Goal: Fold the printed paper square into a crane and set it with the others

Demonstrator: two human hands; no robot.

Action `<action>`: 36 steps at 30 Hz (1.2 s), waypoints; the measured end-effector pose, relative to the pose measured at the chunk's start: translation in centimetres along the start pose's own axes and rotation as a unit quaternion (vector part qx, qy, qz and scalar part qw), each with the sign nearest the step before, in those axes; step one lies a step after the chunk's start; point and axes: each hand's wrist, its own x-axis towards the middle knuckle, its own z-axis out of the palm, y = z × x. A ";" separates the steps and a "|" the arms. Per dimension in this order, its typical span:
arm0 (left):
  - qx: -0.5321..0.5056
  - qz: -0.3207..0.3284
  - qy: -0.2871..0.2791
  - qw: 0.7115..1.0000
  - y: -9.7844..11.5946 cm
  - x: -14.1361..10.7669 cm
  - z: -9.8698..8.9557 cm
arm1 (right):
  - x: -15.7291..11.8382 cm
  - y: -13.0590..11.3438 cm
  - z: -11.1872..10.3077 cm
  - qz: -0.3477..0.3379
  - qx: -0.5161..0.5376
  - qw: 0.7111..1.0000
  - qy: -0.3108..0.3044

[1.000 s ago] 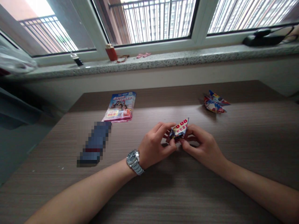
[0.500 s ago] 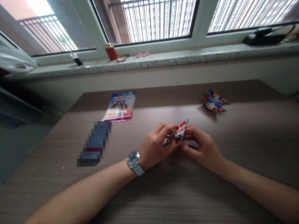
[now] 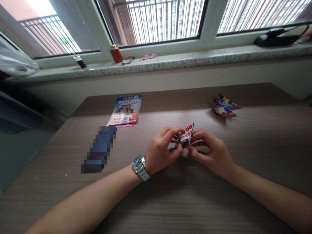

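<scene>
A small folded paper piece, printed in yellow, red and dark blue with a pointed upper corner, is held between both hands above the table. My left hand, with a metal watch on its wrist, pinches the left side of the paper between thumb and fingers. On the opposite side, my right hand grips the lower right edge with thumb and fingertips. Part of the paper is hidden behind the left fingers. Farther back at the right lie folded paper shapes with sharp points, in similar colours.
A stack of printed flyers lies at the back left of the brown table. A blurred dark rectangular object is in front of it. Along the stone windowsill stand a red container and a black device.
The folded paper has turned slightly and shifted a little left, showing more of its yellow face. Both hands stay closed on it, with small finger movements.
</scene>
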 end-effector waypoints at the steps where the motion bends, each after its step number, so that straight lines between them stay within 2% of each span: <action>1: 0.003 -0.002 -0.001 1.000 0.0 0.0 0.0 | 0.0 0.0 0.0 0.001 0.003 1.000 -0.001; 7: 0.085 -0.004 0.002 0.996 -0.4 0.2 -0.5 | 0.0 0.6 -0.2 0.046 0.044 0.998 -0.015; 12: 0.159 0.037 0.018 0.986 -1.4 0.5 -0.8 | 0.0 1.6 -0.7 0.094 0.064 0.993 0.019; 16: 0.212 0.062 -0.010 0.975 -1.8 0.3 -0.9 | -0.1 2.0 -0.8 0.095 0.073 0.993 0.024; 21: 0.242 0.072 -0.035 0.967 -2.0 0.1 -0.8 | -0.1 1.8 -0.9 0.099 0.032 0.995 -0.010; 28: 0.226 0.070 -0.007 0.972 -1.9 0.1 -1.0 | 0.1 2.3 -1.2 0.086 -0.003 0.996 0.011; 33: 0.182 0.027 0.046 0.982 -2.1 0.4 -1.4 | 0.2 2.8 -1.6 0.066 -0.025 0.997 0.024; 36: 0.121 0.006 0.029 0.992 -2.4 0.7 -1.6 | 0.3 2.9 -1.7 0.069 -0.014 0.997 0.028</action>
